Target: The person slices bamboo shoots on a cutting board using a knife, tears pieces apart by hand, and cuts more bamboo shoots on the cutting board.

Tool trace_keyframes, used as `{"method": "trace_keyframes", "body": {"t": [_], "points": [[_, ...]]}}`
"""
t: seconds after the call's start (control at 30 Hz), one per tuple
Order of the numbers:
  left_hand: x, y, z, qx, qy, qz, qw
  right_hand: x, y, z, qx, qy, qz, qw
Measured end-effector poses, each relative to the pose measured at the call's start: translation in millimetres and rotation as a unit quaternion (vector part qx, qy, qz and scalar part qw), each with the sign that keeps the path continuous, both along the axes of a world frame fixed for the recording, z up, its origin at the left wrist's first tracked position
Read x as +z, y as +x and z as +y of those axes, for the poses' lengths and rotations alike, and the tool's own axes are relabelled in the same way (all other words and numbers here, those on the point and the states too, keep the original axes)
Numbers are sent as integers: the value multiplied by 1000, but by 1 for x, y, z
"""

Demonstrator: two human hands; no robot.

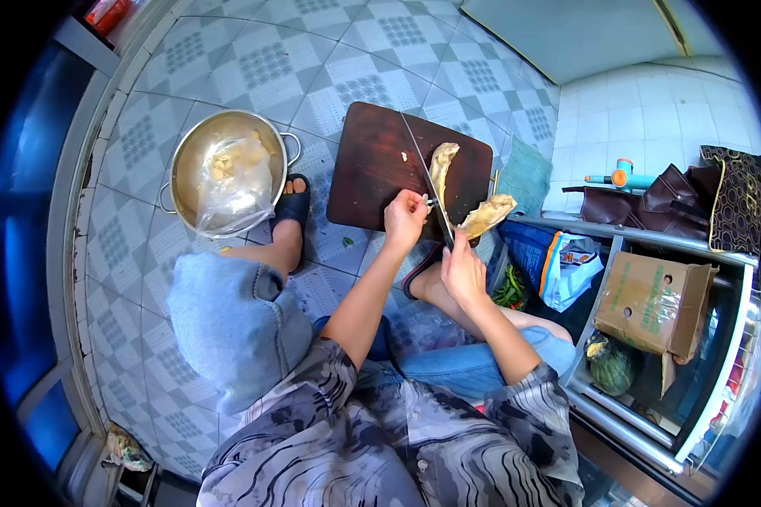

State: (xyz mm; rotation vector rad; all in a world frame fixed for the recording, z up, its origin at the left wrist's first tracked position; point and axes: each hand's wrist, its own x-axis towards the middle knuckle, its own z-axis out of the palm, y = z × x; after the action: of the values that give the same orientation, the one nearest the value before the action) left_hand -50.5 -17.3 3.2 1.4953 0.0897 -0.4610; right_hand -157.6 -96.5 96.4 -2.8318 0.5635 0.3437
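My right hand (463, 269) is closed round the handle of a long knife (423, 160), whose blade points away over the dark wooden board (368, 165). Just left of the blade, my left hand (406, 215) pinches something small and pale that I cannot make out. To the right of the knife, a long yellowish-brown piece of food (441, 169) lies on the board. A second such piece (488, 215) sits at the board's lower right edge, near my right hand. Tiny pale bits lie on the board left of the blade.
A metal two-handled basin (182, 173) with a plastic bag (237, 194) of pale pieces stands at the left on the tiled floor. At the right are a blue bag (528, 249), green peppers (510, 291), a cardboard box (651, 300) and a watermelon (613, 372) on a rack.
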Motion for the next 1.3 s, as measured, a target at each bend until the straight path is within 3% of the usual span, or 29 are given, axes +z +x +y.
{"method": "trace_keyframes", "body": {"t": [0.17,0.33,0.47,0.63,0.7,0.83,1.03,1.1,1.17,1.3], "points": [[-2,2,5,27,-34,50,998,2,-9,-8,36,-4,-32,999],[-11,4,6,47,-40,49,997,18,-43,-3,-15,-9,69,997],[-22,8,4,82,-64,54,993,-3,-37,-4,-3,-19,12,1000],[-7,29,23,145,-92,70,983,17,-12,15,-48,68,0,997],[3,40,39,222,-87,34,971,34,-12,19,-25,86,-43,995],[7,66,86,358,-122,-38,925,69,-15,3,-44,109,-86,989],[13,89,153,494,-115,-19,861,105,-13,-28,-105,159,-137,972],[17,91,164,496,-101,-28,862,99,-12,-37,-167,187,-130,959],[21,93,173,489,-157,-7,858,103,-8,-36,-231,276,-128,924],[28,101,188,476,-229,-14,849,107,-5,-31,-247,316,-144,905]]}}
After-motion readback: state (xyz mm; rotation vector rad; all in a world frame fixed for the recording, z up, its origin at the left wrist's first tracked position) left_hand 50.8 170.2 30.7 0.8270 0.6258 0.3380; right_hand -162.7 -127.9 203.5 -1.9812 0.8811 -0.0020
